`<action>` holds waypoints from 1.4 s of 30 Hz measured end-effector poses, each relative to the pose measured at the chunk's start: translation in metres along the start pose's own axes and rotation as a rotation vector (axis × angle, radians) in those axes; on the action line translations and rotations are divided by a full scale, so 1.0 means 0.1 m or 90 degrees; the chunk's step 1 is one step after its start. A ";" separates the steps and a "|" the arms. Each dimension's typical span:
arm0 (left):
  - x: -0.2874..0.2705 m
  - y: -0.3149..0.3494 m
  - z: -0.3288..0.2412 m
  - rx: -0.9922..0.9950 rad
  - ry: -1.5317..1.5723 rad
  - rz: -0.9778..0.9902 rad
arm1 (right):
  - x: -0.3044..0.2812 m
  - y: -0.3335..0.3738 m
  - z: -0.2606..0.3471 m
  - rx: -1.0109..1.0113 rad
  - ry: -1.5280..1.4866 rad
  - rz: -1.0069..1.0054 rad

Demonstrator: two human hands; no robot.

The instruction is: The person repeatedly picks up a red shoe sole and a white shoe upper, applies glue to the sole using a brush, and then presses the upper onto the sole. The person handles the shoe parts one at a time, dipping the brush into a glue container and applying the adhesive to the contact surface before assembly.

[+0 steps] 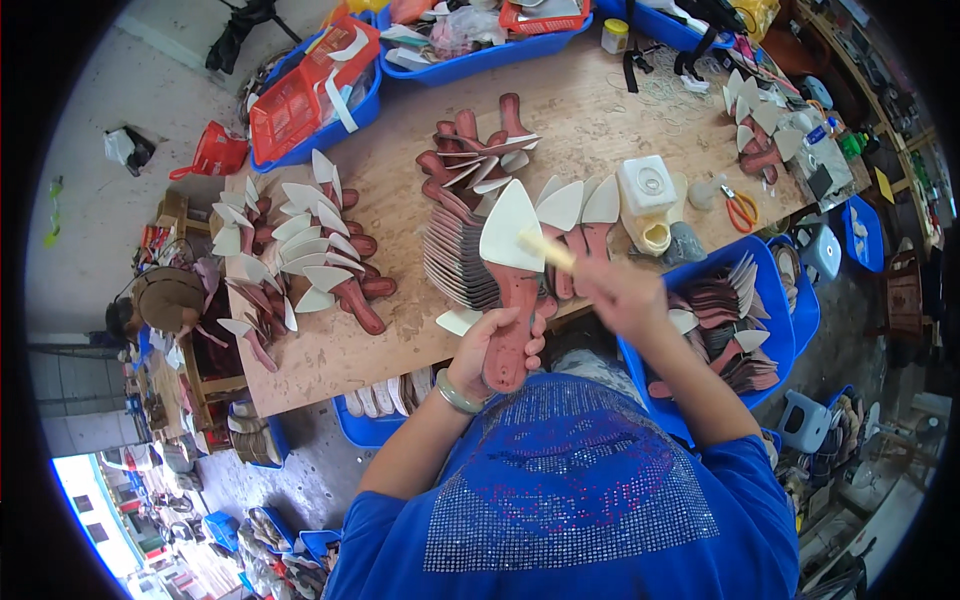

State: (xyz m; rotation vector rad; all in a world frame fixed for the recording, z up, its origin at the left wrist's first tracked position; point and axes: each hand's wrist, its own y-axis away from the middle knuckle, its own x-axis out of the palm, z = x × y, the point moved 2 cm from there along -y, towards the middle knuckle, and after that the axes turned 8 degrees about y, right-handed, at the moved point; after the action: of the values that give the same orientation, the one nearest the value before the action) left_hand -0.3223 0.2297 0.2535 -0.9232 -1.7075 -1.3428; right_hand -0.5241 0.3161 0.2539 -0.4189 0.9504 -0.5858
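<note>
Left hand point(488, 352), lower centre of frame: fingers clamped on white-tipped sole point(517, 300) at frame centre. Right hand point(626, 298), right of centre: fingers wrapped round pale brush-like tool point(548, 250) (blurred), end overlapping sole's white part; contact unclear.

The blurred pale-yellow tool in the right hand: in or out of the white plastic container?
Out: the tool shows in front of the white-tipped, reddish-brown flat piece in the left hand, apart from the container.
</note>
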 end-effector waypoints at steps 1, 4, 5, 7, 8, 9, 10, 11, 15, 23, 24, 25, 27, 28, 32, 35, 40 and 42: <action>0.01 -0.01 0.02 0.002 0.007 0.014 | 0.02 0.04 -0.03 -0.010 0.064 0.035; 0.00 -0.02 0.08 -0.017 0.018 0.023 | 0.07 0.24 -0.51 -0.005 0.211 0.036; 0.01 -0.02 0.11 -0.012 0.017 0.025 | 0.00 0.30 -0.83 0.110 0.313 0.071; 0.02 -0.02 0.13 -0.008 0.013 0.033 | -0.25 0.40 -1.21 0.294 0.170 -0.076; 0.01 -0.05 0.12 0.009 0.004 0.015 | -0.34 0.48 -1.29 0.342 0.159 -0.086; -0.01 -0.06 0.12 0.024 -0.003 -0.005 | -0.46 0.55 -1.32 0.391 0.148 -0.095; -0.03 -0.07 0.11 0.039 -0.011 -0.025 | -0.56 0.61 -1.35 0.441 0.137 -0.104; -0.10 -0.08 0.11 0.049 -0.022 -0.036 | -0.62 0.67 -1.41 0.489 0.153 -0.061; -0.39 -0.16 0.10 0.121 -0.513 -0.249 | -0.74 0.93 -1.68 0.547 0.273 0.102; -0.37 -0.07 0.08 0.509 -1.213 -0.351 | -0.15 0.89 -2.14 0.457 0.434 0.245; -0.31 -0.04 0.10 0.494 -1.189 -0.376 | -0.10 0.87 -2.21 0.437 0.443 0.256; -0.29 -0.03 0.11 0.478 -1.165 -0.400 | -0.05 0.85 -2.27 0.433 0.454 0.271; -0.34 -0.04 0.13 0.524 -1.194 -0.389 | 0.03 0.81 -2.35 0.423 0.473 0.300; -0.36 -0.04 0.13 0.548 -1.209 -0.384 | 0.05 0.81 -2.37 0.420 0.480 0.309; -0.40 -0.07 0.13 0.550 -1.203 -0.382 | -0.02 0.74 -2.25 0.414 0.477 0.287; -0.40 -0.13 0.12 0.596 -1.192 -0.362 | -0.10 0.85 -2.12 0.399 0.480 0.285; -0.30 -0.25 0.09 0.597 -1.161 -0.376 | -0.27 1.20 -1.87 0.420 0.444 0.266; -0.30 -0.25 0.05 0.610 -1.162 -0.374 | -0.36 1.32 -1.73 0.454 0.372 0.214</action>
State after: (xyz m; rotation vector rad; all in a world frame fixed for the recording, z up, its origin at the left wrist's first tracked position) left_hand -0.3321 0.2277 0.2152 -1.0089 -3.5398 0.7472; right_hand -0.6507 0.4267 0.1106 0.5732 1.2497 -0.7053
